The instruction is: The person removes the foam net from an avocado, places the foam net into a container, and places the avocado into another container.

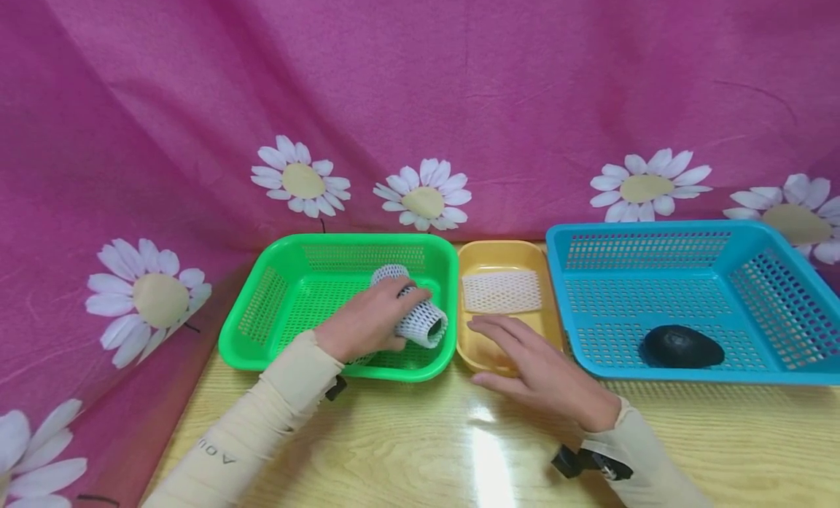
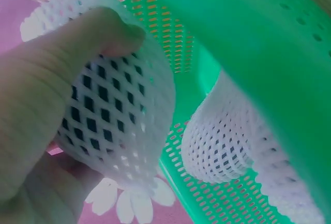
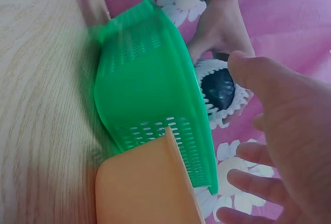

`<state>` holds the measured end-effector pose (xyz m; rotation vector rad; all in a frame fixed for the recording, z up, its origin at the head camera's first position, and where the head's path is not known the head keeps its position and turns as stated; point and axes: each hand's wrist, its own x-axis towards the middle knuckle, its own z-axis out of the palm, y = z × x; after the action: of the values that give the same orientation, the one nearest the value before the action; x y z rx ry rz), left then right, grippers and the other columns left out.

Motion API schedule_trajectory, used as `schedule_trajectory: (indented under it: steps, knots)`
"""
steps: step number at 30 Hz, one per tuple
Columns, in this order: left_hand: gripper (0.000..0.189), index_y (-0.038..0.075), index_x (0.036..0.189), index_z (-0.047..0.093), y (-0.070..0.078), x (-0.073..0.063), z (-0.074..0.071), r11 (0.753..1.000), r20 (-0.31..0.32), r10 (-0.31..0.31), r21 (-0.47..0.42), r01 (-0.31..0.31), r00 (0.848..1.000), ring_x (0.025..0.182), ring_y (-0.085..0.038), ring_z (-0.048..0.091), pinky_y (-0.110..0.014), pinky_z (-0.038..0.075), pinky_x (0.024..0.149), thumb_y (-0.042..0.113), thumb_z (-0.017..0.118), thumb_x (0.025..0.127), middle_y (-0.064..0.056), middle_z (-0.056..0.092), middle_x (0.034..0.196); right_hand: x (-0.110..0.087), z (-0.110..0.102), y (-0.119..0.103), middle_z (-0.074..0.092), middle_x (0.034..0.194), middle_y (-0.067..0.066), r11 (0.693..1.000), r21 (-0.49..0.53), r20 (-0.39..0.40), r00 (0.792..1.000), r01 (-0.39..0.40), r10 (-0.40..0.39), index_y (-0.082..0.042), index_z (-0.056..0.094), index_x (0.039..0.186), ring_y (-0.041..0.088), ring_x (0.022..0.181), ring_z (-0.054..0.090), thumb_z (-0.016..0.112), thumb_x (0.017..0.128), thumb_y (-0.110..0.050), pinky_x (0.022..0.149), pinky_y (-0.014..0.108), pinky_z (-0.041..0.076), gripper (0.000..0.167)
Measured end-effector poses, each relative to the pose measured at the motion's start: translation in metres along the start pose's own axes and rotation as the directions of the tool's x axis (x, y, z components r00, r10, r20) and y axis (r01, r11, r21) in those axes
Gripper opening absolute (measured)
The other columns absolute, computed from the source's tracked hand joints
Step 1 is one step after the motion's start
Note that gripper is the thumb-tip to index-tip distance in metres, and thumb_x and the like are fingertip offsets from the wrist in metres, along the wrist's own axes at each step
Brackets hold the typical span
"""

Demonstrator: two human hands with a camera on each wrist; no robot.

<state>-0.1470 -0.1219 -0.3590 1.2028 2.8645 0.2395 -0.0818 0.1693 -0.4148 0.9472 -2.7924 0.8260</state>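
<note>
My left hand [image 1: 367, 318] grips a dark avocado in a white foam net sleeve [image 1: 421, 323], holding it over the right side of the green basket [image 1: 262, 275]. In the right wrist view the avocado's dark end [image 3: 218, 89] shows through the sleeve's open end. Thumb and fingers wrap the netting in the left wrist view. Below it, another netted piece [image 2: 217, 144] lies in the green basket, partly hidden by the rim. My right hand [image 1: 545, 366], fingers spread and holding nothing, hovers over the front of the yellow tray [image 1: 475, 351].
A flat white foam net [image 1: 502, 291] lies in the yellow tray. To the right, a blue basket [image 1: 656, 297] holds one bare dark avocado [image 1: 682, 347]. All three containers stand side by side on a wooden table [image 1: 407, 435], before a pink flowered cloth [image 1: 512, 92].
</note>
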Motion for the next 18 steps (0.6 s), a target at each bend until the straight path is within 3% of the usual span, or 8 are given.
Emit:
schedule_trajectory:
  steps: [12, 18]
  knots:
    - [0.074, 0.015, 0.144, 0.055, 0.009, 0.005, -0.006, 1.000, -0.091, 0.027, 0.013, -0.026, 0.995, 0.126, -0.026, 0.059, -0.042, 0.058, 0.105, 0.025, 0.091, 0.080, -0.010, 0.061, 0.138, -0.010, -0.012, -0.002, 0.049, 0.155, -0.008, 0.998, -0.027, -0.043, 0.998, 0.050, -0.051, -0.029, 0.044, 0.155, 0.015, 0.144, 0.049, 0.071, 0.094, -0.053, 0.115, 0.042, 0.049, 0.071]
    - [0.074, 0.013, 0.142, 0.056, 0.015, 0.007, -0.008, 0.999, -0.130, 0.039, 0.007, -0.038, 0.991, 0.125, -0.029, 0.060, -0.044, 0.056, 0.106, 0.024, 0.092, 0.078, -0.011, 0.062, 0.137, -0.012, -0.015, -0.006, 0.053, 0.153, -0.003, 0.996, -0.019, -0.065, 0.994, 0.090, -0.091, -0.022, 0.048, 0.153, 0.017, 0.141, 0.053, 0.078, 0.090, -0.045, 0.113, 0.044, 0.051, 0.073]
